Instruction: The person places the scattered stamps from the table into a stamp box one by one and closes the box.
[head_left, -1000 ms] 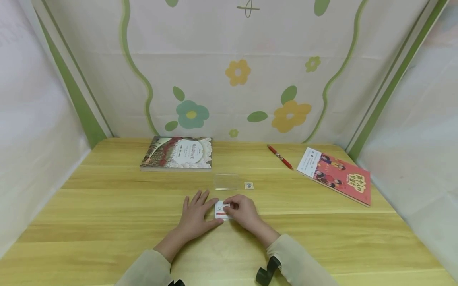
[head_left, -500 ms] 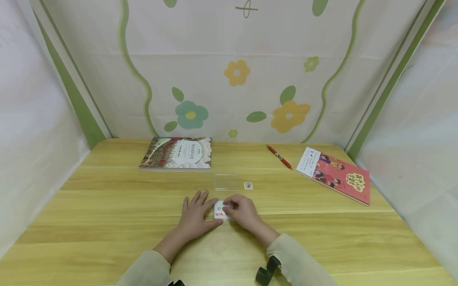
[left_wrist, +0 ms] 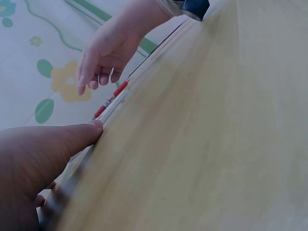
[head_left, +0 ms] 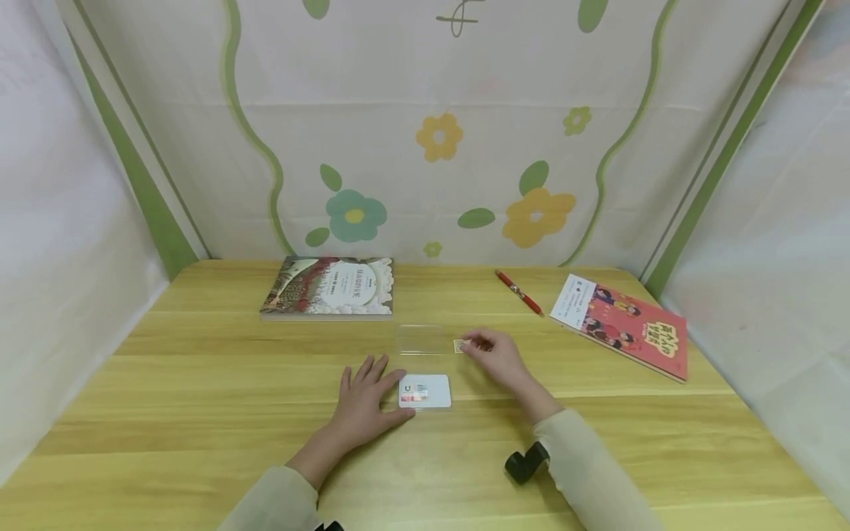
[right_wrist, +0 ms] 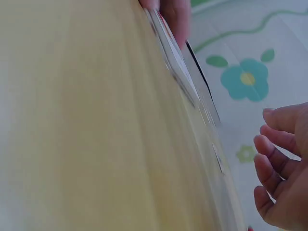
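My left hand (head_left: 364, 404) rests on the table with fingers spread. Its thumb and index finger touch the left corners of a white card (head_left: 438, 389), which bears a small printed patch and has a clear edge showing beneath it. A small square printed piece (head_left: 458, 346) lies farther back to the right, partly covered by the fingertips of my right hand (head_left: 499, 361). In the right wrist view, the right hand (right_wrist: 286, 163) hovers over the table, fingers loosely bent and nothing visible between them. The left wrist view also shows the right hand (left_wrist: 107, 54) raised.
A clear plastic rectangle (head_left: 420, 339) lies just behind the card. Toward the back left is a picture book (head_left: 328, 287). A red pen (head_left: 519, 293) and a red-covered book (head_left: 627, 324) lie at the back right. Fabric walls (head_left: 392, 74) enclose the table (head_left: 166, 413).
My right hand has left the white card and moved back and to the right, over the small square piece. The card's printed patch is now uncovered. My left hand stays in place.
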### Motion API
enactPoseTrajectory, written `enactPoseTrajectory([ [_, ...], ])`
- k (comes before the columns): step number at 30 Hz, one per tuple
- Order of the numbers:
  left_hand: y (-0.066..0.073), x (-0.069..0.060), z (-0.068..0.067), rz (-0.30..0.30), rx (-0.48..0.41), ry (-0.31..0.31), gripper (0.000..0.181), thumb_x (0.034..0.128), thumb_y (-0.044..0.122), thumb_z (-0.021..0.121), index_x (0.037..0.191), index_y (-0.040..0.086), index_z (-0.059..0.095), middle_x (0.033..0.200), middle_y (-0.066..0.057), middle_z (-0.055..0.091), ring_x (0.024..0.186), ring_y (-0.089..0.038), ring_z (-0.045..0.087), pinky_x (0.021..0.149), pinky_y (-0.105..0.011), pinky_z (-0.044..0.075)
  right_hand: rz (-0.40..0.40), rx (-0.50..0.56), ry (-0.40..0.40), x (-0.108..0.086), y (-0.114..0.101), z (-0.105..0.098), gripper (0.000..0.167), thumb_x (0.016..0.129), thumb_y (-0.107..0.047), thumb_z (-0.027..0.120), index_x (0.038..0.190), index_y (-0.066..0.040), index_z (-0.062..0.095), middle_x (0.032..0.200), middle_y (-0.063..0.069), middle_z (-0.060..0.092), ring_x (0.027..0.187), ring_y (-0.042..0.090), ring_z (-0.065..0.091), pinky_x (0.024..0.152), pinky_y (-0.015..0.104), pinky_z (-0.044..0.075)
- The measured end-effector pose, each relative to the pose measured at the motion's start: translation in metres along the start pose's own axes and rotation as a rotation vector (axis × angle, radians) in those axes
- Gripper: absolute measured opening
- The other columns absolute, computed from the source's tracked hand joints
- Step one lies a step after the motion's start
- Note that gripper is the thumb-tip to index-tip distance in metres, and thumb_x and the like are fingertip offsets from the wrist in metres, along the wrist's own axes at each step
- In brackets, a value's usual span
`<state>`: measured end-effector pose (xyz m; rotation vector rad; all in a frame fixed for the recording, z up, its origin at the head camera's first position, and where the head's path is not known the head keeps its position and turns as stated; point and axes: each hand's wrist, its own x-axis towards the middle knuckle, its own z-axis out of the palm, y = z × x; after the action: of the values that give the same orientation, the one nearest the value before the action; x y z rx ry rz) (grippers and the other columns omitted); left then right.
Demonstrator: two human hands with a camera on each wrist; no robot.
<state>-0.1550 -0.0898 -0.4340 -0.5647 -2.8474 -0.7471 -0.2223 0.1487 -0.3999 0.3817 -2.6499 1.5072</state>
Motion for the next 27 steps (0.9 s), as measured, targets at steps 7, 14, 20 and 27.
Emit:
enactPoseTrajectory([
  [7,0.001,0.000,-0.002,0.000,-0.020,0.004,0.061,0.0711,0.053,0.060,0.121,0.018,0.051,0.132,-0.017,0.034,0.124,-0.036,0.019,0.093,-0.058,0.003,0.056,-0.027,0.035,0.011,0.023,-0.012,0.024,0.078,-0.008,0.063,0.100,0.002,0.060,0.082,0.007,0.056,0.074,0.019,0.049,0.065,0.029,0.041],
  [14,0.003,-0.001,-0.003,0.003,-0.030,0.002,0.062,0.0714,0.053,0.060,0.121,0.017,0.051,0.132,-0.017,0.033,0.124,-0.036,0.019,0.092,-0.058,0.003,0.055,-0.087,0.035,0.014,0.038,-0.006,0.026,0.076,-0.013,0.066,0.100,-0.003,0.063,0.088,0.007,0.056,0.079,0.019,0.050,0.070,0.032,0.041],
  [20,0.002,0.000,-0.002,0.003,-0.031,0.008,0.062,0.0713,0.054,0.059,0.121,0.017,0.051,0.132,-0.017,0.033,0.124,-0.035,0.019,0.093,-0.058,0.002,0.039,-0.233,0.059,0.016,0.034,0.001,0.027,0.072,-0.022,0.069,0.097,-0.012,0.066,0.089,0.004,0.057,0.084,0.019,0.050,0.075,0.037,0.036],
  [27,0.002,-0.001,-0.002,0.000,-0.028,0.011,0.061,0.0709,0.053,0.060,0.120,0.017,0.052,0.132,-0.016,0.034,0.123,-0.035,0.019,0.093,-0.058,0.003,0.060,-0.359,0.086,0.016,0.032,0.007,0.023,0.072,-0.027,0.069,0.091,-0.016,0.066,0.088,0.001,0.056,0.085,0.020,0.048,0.078,0.043,0.028],
])
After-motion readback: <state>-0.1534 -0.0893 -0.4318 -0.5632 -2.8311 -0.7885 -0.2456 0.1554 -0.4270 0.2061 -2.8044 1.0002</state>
